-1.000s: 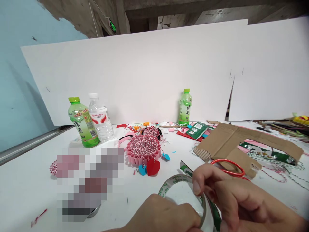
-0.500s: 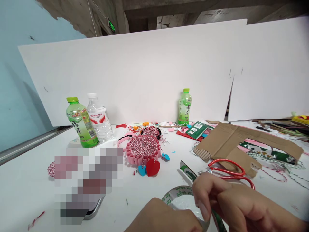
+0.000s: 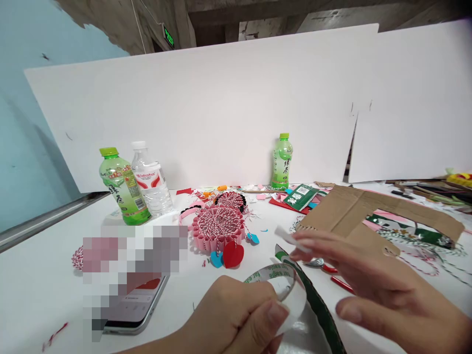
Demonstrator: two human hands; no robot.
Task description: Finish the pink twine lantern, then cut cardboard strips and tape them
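Observation:
My left hand (image 3: pixel 247 314) grips a roll of tape (image 3: pixel 300 295) with "far eagle" printed inside its core, thumb and fingers closed on its near side. To the right, my right hand (image 3: pixel 372 280) has its fingers stretched out and the thumb apart. A short white strip (image 3: pixel 289 238), perhaps tape, lies across its fingertips; whether it sticks there is unclear. A curved dark green strip (image 3: pixel 317 305) stands between the roll and my right hand. Behind that hand lie red-handled scissors (image 3: pixel 328 268), partly covered.
A phone (image 3: pixel 138 309), partly blurred out, lies left. Pink string-wound crafts (image 3: pixel 219 223) with a red heart (image 3: pixel 233 254) sit mid-table. Bottles (image 3: pixel 123 189) stand at the left and one green bottle (image 3: pixel 282 162) at the back. Cut cardboard (image 3: pixel 335 209) and string lie right.
My right hand has lifted off the roll and opened, now with a white strip at its fingertips. My left hand has turned and raised the tape roll, tilting it.

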